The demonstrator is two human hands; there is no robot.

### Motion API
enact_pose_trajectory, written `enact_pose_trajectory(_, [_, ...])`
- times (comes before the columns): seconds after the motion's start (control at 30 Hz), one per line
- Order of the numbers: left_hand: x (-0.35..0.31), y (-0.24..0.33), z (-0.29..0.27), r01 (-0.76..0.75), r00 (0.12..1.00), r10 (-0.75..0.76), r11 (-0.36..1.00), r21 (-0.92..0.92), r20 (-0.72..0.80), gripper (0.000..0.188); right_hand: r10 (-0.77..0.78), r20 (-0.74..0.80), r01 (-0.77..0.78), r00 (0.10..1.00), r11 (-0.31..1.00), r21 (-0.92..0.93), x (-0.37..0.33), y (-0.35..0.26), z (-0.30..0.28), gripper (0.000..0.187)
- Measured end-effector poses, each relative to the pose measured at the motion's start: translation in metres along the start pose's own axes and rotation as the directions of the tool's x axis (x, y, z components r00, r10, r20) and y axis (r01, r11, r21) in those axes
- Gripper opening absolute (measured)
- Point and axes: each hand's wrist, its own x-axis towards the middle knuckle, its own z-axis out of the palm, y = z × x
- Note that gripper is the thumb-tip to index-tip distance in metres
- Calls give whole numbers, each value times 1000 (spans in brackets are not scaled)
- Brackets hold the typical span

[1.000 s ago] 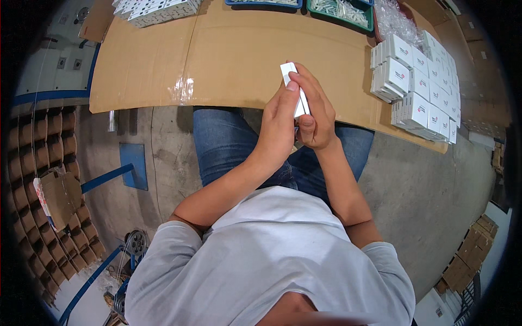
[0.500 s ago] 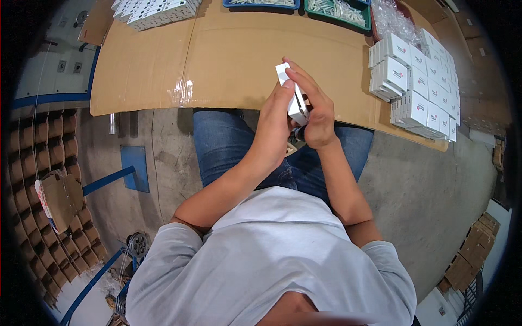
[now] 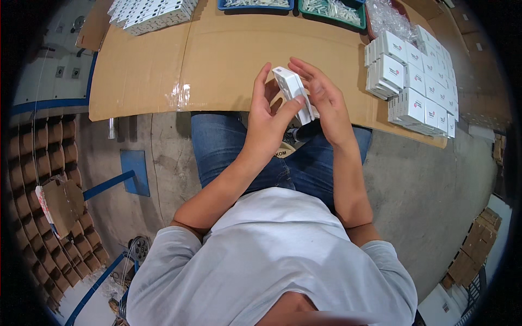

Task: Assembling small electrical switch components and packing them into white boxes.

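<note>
A small white box is tilted on edge above the near edge of the table, in front of my lap. My left hand grips it, thumb pressed on the near part and fingers behind its left side. A thin line, like a seam or gap, runs along the box's right side. My right hand is close beside the box on the right, with its fingers extended and apart. Whether the right palm touches the box's lower edge is hard to tell.
A cardboard-covered table spans the front. Stacked white boxes stand at right, more white boxes at far left. A blue tray and a green tray hold small pale pieces. Clear plastic bags lie behind the right stack.
My hands have drawn apart around the box. The right fingers have come off it and spread. The box has turned, showing more of its broad face, while the left hand keeps hold.
</note>
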Motion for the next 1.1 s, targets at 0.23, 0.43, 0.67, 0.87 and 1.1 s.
enact_pose_trajectory(0.23, [2,-1,-5,-64,984,55,997,50,167,85,-99,114,99,989,995,2,-2,-1,-3,51])
enact_pose_trajectory(0.43, [2,18,-3,306,952,-296,909,-284,80,65,-290,87,300,953,942,-152,-1,6,-3,61])
enact_pose_trajectory(0.67, [-4,26,1,431,899,-376,852,-296,226,59,-474,190,503,860,720,-479,-1,7,-3,68])
enact_pose_trajectory(0.87, [-8,21,8,361,931,-330,898,-251,159,42,-540,196,559,818,668,-490,1,21,2,59])
enact_pose_trajectory(1.1, [-11,23,12,332,942,-305,907,-258,139,45,-603,218,619,768,609,-496,3,25,2,54])
